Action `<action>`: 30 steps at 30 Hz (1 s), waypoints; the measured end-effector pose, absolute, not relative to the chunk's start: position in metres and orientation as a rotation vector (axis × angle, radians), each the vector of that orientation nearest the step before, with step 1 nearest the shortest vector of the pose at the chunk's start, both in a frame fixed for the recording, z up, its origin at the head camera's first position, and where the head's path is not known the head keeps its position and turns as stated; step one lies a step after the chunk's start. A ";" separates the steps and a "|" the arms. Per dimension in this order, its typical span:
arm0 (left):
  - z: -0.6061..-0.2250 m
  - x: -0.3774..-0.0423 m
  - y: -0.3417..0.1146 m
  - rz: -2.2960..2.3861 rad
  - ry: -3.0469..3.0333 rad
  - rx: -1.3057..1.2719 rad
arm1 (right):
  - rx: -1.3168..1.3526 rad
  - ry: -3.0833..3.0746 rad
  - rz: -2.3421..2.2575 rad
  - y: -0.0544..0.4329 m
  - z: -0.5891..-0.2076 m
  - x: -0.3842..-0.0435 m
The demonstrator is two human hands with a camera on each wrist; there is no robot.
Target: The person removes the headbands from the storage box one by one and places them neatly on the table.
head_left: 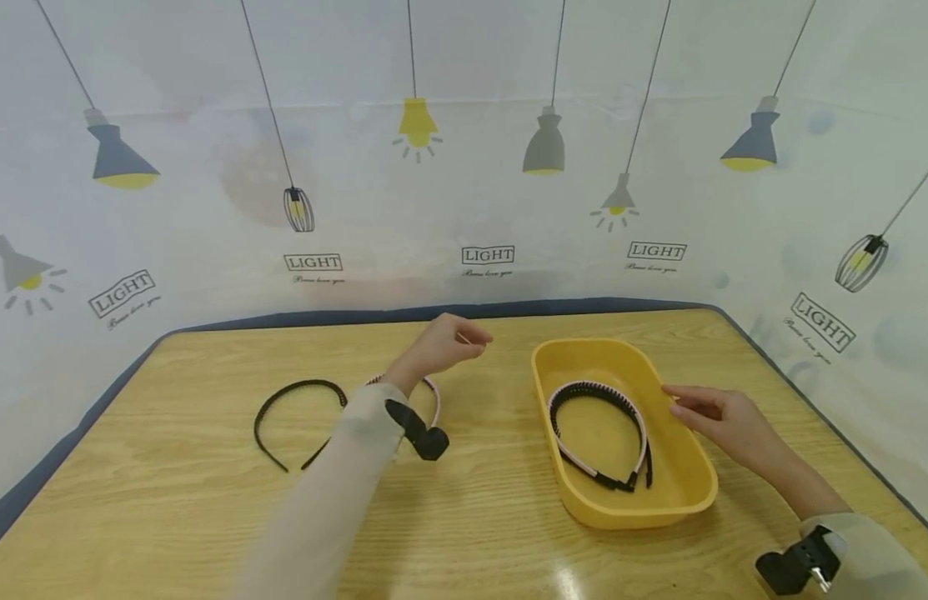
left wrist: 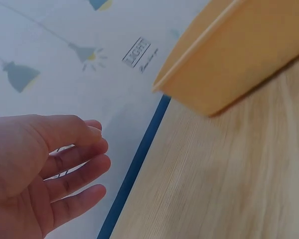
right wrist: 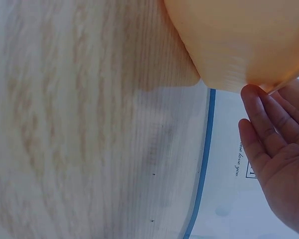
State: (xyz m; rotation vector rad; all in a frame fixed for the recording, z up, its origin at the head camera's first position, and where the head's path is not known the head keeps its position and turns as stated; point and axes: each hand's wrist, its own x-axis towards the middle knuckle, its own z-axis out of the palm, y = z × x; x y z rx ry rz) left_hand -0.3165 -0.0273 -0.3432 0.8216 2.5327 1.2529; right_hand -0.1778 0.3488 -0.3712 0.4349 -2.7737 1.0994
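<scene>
My left hand point(head_left: 443, 343) is held over the table with its fingers loosely bent and nothing in them. In the left wrist view the same hand point(left wrist: 65, 169) shows its palm and relaxed fingers. Under that forearm lies a pink headband point(head_left: 437, 400), partly hidden by the sleeve. A black headband point(head_left: 263, 414) lies to its left, one end partly covered by the arm. My right hand point(head_left: 722, 421) touches the right rim of a yellow tray point(head_left: 576, 500) with nearly straight fingers. Inside the tray, a pink headband point(head_left: 579, 460) and black headband point(head_left: 648, 475) lie together.
The wooden table point(head_left: 171, 467) carries the tray at the right and the loose headbands at left centre. A pale curtain point(head_left: 373, 183) printed with lamps stands behind the table and along both sides.
</scene>
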 end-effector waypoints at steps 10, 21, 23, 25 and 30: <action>-0.342 -0.307 0.024 1.272 2.478 0.923 | 0.438 -2.768 1.088 0.350 -0.372 -0.177; -0.350 -0.302 0.057 1.350 2.446 0.875 | 0.425 -2.764 1.096 0.349 -0.373 -0.177; -0.351 -0.302 0.061 1.365 2.454 0.860 | 0.421 -2.769 1.108 0.349 -0.372 -0.177; -0.353 -0.301 0.065 1.380 2.469 0.834 | 0.419 -2.775 1.114 0.349 -0.372 -0.177; -0.354 -0.300 0.070 1.420 2.496 0.744 | 0.413 -2.781 1.111 0.349 -0.373 -0.177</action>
